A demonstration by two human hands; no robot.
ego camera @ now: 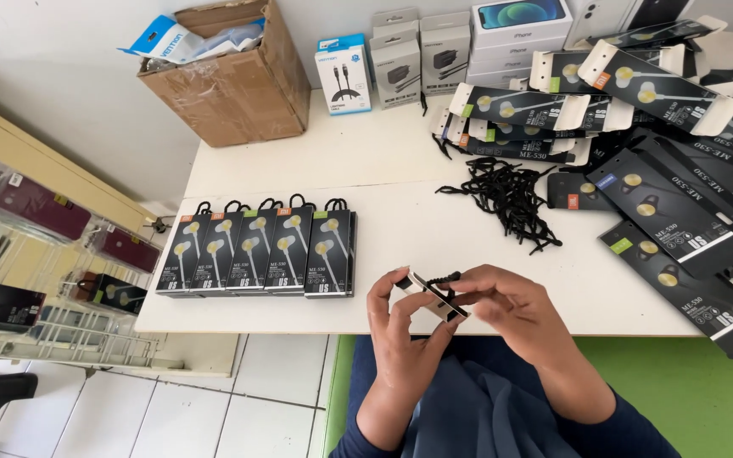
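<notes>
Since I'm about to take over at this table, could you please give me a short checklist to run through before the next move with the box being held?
1. Small black-and-white earphone box held in both hands: ok, left hand and right hand both grip it.
2. Black cord loop at the box's end: ok, right fingers pinch it.
3. Loop fully threaded: cannot tell, fingers hide it.
4. Row of five finished black boxes standing neatly: ok.
5. Pile of loose black cords stocked: ok.
6. Heap of unfinished flat black boxes tidy: not ok, they overlap.
</notes>
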